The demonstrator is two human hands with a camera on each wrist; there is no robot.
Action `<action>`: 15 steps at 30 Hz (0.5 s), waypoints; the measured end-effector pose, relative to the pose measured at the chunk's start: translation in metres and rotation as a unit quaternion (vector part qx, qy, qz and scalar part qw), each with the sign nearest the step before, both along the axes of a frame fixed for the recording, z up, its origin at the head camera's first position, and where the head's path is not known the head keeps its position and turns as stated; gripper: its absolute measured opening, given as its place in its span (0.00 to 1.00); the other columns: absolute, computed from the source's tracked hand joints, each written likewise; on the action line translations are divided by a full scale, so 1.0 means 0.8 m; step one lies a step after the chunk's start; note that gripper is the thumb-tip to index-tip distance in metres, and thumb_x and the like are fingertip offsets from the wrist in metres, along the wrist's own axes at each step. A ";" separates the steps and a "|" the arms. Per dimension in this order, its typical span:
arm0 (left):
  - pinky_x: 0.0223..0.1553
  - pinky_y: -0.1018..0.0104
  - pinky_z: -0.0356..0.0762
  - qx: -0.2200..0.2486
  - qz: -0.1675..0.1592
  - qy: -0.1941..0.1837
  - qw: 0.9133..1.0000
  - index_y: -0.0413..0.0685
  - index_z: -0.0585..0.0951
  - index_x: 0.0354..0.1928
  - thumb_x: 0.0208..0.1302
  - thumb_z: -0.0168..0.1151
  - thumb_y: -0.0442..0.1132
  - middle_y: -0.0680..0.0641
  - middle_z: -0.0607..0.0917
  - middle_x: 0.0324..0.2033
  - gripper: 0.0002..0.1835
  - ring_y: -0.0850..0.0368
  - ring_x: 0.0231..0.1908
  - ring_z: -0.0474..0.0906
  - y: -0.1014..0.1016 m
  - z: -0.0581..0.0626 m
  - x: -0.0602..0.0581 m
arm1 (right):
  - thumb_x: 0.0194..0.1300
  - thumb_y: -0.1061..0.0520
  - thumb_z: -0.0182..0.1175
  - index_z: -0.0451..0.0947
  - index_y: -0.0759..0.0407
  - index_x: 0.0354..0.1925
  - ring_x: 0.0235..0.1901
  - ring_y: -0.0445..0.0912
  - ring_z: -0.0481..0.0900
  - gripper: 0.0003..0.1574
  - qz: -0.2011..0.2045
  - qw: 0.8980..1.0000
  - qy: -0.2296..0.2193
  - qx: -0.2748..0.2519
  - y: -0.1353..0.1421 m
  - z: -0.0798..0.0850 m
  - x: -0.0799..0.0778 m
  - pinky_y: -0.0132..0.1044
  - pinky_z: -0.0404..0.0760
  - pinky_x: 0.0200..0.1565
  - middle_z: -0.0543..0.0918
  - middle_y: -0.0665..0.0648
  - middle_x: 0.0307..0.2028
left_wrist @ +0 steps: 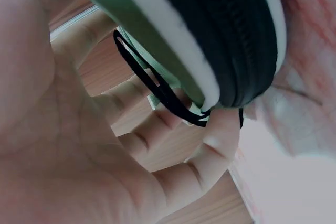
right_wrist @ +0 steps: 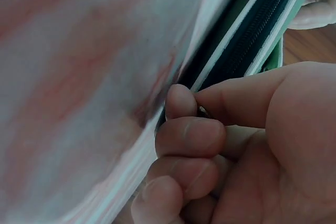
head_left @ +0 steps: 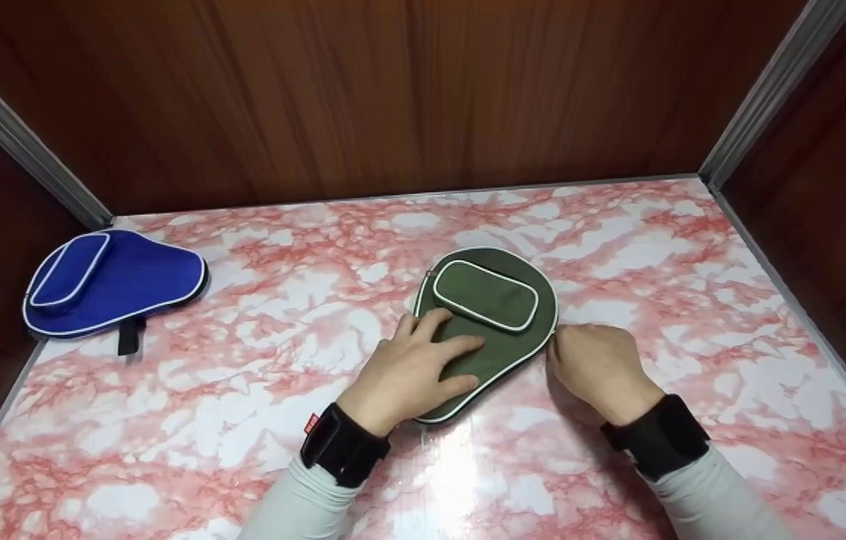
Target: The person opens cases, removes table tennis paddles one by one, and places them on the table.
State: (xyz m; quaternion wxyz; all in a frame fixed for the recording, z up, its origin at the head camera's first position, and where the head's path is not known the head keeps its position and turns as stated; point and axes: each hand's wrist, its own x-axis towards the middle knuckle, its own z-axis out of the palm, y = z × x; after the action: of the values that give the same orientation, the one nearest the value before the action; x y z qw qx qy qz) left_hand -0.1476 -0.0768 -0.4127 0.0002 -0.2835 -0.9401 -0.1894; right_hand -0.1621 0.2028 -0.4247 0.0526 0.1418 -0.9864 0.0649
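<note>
Operator A: State the surroundings first.

Operator B: I have a red-and-white marbled tabletop (head_left: 168,420) bounded by a dark brown wood-grain back panel (head_left: 415,97); grey metal corner trim (head_left: 775,97) runs up both sides. A blue paddle-shaped fabric case with white piping (head_left: 134,277) lies at the far left, well apart from both hands; a short black strap (head_left: 127,337) extends from its near edge.

Operator A: Locate the item being handled, and any obstruction.

Operator B: The olive-green paddle-shaped fabric case with white piping (head_left: 494,352) lies near the centre, narrow end toward me, raised pocket (head_left: 487,295) uppermost; my left hand (head_left: 415,367) rests across its lower left part with fingers spread, covering some of that edge; my right hand (head_left: 595,367) is curled at the right edge, its own back hiding the fingertips from the head view.

Operator A: I need what the wrist views add.

Operator B: The right wrist view shows thumb and forefinger pinching a small metallic zipper pull (right_wrist: 202,112), mostly hidden; a black zipper band (right_wrist: 268,24) runs along the case's side. The left wrist view shows a black cord loop (left_wrist: 170,100) at the narrow end, beside the fingers; the head view does not show it.
</note>
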 end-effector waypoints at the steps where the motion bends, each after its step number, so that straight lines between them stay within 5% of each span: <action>1: 0.49 0.39 0.85 -0.003 0.002 0.004 1.000 0.69 0.84 0.73 0.75 0.68 0.62 0.41 0.72 0.76 0.27 0.35 0.65 0.71 0.001 0.000 0.001 | 0.77 0.57 0.57 0.72 0.55 0.22 0.27 0.66 0.85 0.22 0.001 1.000 0.000 0.000 0.000 0.000 0.000 0.65 0.82 0.29 0.81 0.62 0.19; 15: 0.49 0.39 0.85 -0.009 0.001 0.015 1.000 0.69 0.84 0.73 0.76 0.68 0.62 0.41 0.72 0.75 0.27 0.34 0.66 0.72 0.001 -0.002 0.000 | 0.78 0.57 0.56 0.71 0.54 0.24 0.23 0.63 0.84 0.20 0.032 0.999 -0.013 0.010 -0.010 0.002 0.013 0.62 0.82 0.29 0.77 0.57 0.17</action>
State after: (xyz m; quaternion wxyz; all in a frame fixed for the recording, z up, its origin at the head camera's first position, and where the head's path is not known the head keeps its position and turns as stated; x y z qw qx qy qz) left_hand -0.1478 -0.0759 -0.4145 0.0122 -0.2858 -0.9418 -0.1765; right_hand -0.1518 0.1946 -0.4227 0.0362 0.1731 -0.9825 0.0584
